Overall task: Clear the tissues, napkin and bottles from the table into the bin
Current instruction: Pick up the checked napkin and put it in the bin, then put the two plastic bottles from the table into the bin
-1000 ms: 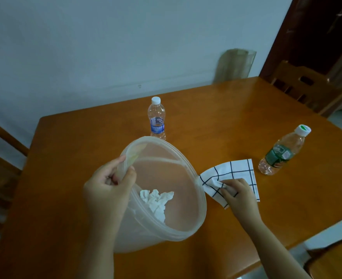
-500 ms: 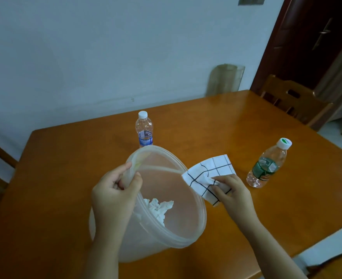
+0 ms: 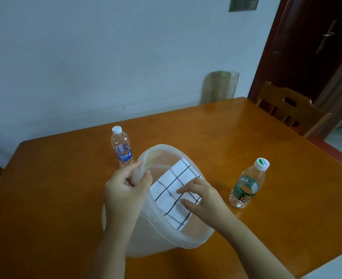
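Note:
A translucent white plastic bin (image 3: 188,241) sits tilted toward me on the wooden table (image 3: 266,158). My left hand (image 3: 125,192) pinches its near-left rim. My right hand (image 3: 204,195) holds a white napkin with a black grid (image 3: 172,192) over the bin's mouth, thumb and fingers on its right edge. The napkin hides the tissues inside. A clear bottle with a blue label and white cap (image 3: 121,147) stands just behind the bin. A bottle with a green label and green-white cap (image 3: 247,184) stands to the right of the bin.
Against the wall at the table's back edge leans a translucent brownish container (image 3: 219,86). A wooden chair (image 3: 287,109) is at the far right, beside a dark door (image 3: 317,43). The table's near edge runs along the lower right.
My right hand lifted the napkin off the table and carried it left, over the bin's opening. The camera tilted up, so the scene sits lower in view. My left hand kept its grip.

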`<state>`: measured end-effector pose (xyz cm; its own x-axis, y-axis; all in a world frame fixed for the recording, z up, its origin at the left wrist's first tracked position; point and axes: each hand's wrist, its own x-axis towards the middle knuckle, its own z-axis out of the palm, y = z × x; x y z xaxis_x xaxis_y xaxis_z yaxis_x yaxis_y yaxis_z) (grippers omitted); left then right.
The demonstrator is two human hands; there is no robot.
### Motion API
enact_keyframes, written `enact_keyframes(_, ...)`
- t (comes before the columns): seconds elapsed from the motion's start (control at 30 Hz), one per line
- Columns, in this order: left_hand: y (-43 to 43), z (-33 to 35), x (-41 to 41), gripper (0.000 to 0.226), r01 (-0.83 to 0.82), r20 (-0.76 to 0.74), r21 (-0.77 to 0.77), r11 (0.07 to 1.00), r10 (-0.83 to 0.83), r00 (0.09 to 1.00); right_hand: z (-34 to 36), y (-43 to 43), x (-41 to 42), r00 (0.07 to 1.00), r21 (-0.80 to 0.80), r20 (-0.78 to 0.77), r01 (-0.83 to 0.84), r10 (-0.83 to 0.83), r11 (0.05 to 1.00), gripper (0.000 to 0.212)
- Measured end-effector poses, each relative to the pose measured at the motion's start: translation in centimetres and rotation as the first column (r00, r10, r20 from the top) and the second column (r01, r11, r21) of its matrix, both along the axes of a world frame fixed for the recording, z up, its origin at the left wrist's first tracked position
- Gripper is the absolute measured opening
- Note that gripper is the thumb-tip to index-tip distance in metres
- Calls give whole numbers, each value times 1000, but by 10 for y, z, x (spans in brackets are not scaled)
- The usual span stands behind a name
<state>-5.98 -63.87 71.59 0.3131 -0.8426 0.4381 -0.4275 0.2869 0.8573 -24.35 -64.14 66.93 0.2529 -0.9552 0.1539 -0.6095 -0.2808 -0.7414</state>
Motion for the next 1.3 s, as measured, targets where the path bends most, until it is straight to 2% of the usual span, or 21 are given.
enact_keyframes(0.13, -11, 1, -22, 33, -8, 20, 23, 1000, 8, 1000, 3, -8, -34, 999, -17, 21, 47, -47, 999, 25)
enact_keyframes(0.23, -18, 0, -37, 33, -15, 42, 13, 1000, 14, 999, 8, -14, -68, 982, -115, -15, 188, -191, 976, 29)
enact_keyframes(0.33, -24, -2, -51, 34, -16, 51, 37, 999, 14, 999, 11, -21, -102, 924, -217, -47, 361, -379, 907, 32)
enact_keyframes(0.43, -28, -1, -62, 36, -15, 57, 49, 999, 12, 998, 9, -29, -131, 870, -284, -92, 442, -484, 851, 34)
enact_keyframes(0.57, -32, 1, -77, 36, -12, 33, 54, 998, 11, 999, 1, -40, -156, 816, -254, -86, 537, -572, 804, 35)
enact_keyframes(0.7, -33, 0, -90, 36, -13, 45, 74, 997, 9, 999, -12, -47, -166, 820, -138, -55, 558, -569, 818, 38)
enact_keyframes(0.87, -33, -3, -98, 36, -28, 63, 81, 996, 23, 998, -25, -45, -171, 842, -37, 54, 539, -537, 841, 40)
enact_keyframes(1.13, -30, -9, -96, 35, -31, 63, 95, 995, 25, 998, -21, -42, -175, 798, -82, 138, 599, -586, 796, 39)
enact_keyframes(1.3, -28, -6, -83, 34, -3, 32, 91, 996, 0, 999, 0, -36, -164, 725, -137, 309, 674, -615, 726, 40)
